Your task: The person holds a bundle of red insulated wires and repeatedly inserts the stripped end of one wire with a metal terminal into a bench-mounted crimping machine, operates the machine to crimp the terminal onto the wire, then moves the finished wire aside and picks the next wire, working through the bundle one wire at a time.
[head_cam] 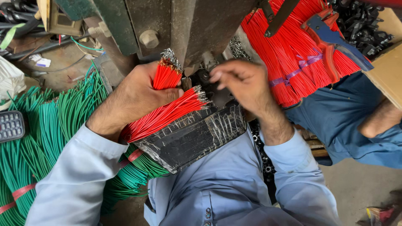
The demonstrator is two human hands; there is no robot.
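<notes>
Left hand (140,94) is seen in the head view closed around a bundle of red wires (165,111), the thumb laid across the top of the bundle and the fingers wrapped beneath it. Two fans of wire are gripped there: an upper tuft (166,74) that stands up out of the fist, and a lower, longer sheaf whose long axis runs from the wrist side, low and to the left, up and to the right past the thumb. The metal terminals (200,95) crimped on the sheaf's ends are pointed rightward, away from the left hand and toward the right one.

Right hand (243,81) is held just to the right of those tips, its fingers curled and pinched together near the dark metal parts of the machine (197,25) above; whether a single wire is pinched between the fingertips cannot be told. Of the two hands, the right is the nearer to the terminal ends, while the left carries the bundle itself.

Below the left hand's thumb the sheaf is laid over a black tape-wrapped block (192,140). Left of the left forearm, green wire bundles (37,134) are heaped; beyond the right hand, a large tied bundle of red wires (293,54) and a blue-handled cutter (331,39) are seen.
</notes>
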